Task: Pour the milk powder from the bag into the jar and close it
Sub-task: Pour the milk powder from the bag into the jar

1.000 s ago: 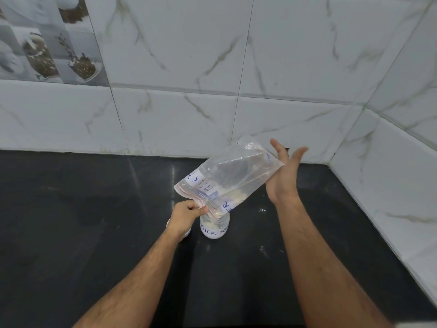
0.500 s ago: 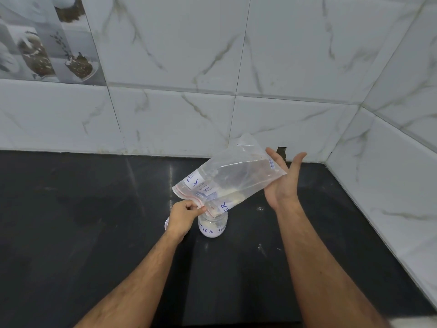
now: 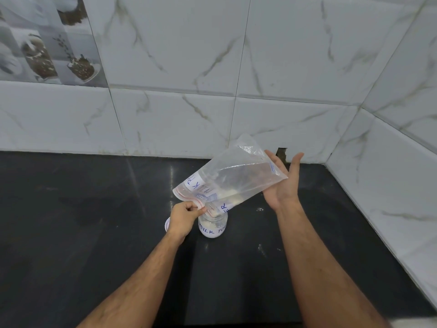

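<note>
Head view: left hand (image 3: 183, 215) pinches the mouth of the clear plastic zip bag (image 3: 233, 179) over the labelled glass jar (image 3: 213, 227) on the black bench (image 3: 71, 221). Right hand (image 3: 282, 184), fingers straight, props the bag's base. Raise that base gradually; keep the mouth centred over the jar.

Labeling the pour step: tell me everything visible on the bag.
The bag is clear thin plastic with a pinkish zip edge and a white label handwritten in blue. It is tilted, mouth down over the jar, with a little pale powder near the mouth. The left hand pinches the mouth; the open right hand props the raised end.
</note>
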{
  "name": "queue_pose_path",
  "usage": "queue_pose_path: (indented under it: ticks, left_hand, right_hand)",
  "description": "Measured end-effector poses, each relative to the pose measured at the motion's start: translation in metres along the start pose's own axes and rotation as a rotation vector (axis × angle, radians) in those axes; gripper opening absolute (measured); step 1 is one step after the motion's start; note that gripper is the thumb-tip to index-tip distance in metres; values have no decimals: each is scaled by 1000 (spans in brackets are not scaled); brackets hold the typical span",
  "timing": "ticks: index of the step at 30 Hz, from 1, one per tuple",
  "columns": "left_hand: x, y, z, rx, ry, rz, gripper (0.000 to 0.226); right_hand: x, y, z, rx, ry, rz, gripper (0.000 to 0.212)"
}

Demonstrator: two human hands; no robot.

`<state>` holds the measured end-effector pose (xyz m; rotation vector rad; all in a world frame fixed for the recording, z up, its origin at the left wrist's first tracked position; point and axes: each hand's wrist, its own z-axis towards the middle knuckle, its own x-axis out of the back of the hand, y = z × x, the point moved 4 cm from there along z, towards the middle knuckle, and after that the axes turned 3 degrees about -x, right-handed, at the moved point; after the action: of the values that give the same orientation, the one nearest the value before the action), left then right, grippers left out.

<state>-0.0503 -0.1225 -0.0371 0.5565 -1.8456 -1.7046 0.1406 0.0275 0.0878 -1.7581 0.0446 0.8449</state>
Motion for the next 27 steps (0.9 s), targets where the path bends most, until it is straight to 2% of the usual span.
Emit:
queue_pose_path:
  ticks: [3,5,6,7,9,10,11,13,16,17,18,21,27]
  left_hand:
    - [-2,-1,-1,29,7,-25,39]
    - [-2,1,-3,36,-9,-56,19]
    - [-2,1,-4,38,-18,-74,18]
    - [-1,0,-4,36,-21,-94,24]
    - [1,-1,-4,39,-28,-115,44]
    - [2,-1,-5,38,-39,-120,50]
    - [1,-2,-5,42,-52,-132,52]
    - [0,-2,-6,67,-59,-164,50]
    - [0,-5,-4,53,-72,-187,78]
    - [0,-6,-4,59,-77,-185,81]
    - [0,-6,-4,73,-83,-177,76]
    - [-2,0,-11,124,-72,-172,40]
    - [-4,-6,-8,152,-49,-157,39]
  right_hand:
    - [-2,11,-8,16,-73,-61,105]
    - [-9,16,-15,61,-96,-207,105]
    - [-13,17,-17,83,-93,-288,101]
    - [-15,17,-17,125,-80,-357,89]
    - [-20,12,-17,239,-30,-466,44]
    - [-24,8,-17,276,-12,-507,28]
    - [-28,5,-18,298,-12,-537,22]
    - [-39,-1,-21,320,-54,-575,18]
    - [-52,-2,-22,331,-97,-647,16]
    - [-56,-2,-22,336,-98,-668,16]
    - [-58,-2,-23,345,-101,-690,18]
    - [-64,-1,-24,363,-108,-746,26]
    - [-72,1,-25,369,-113,-773,27]
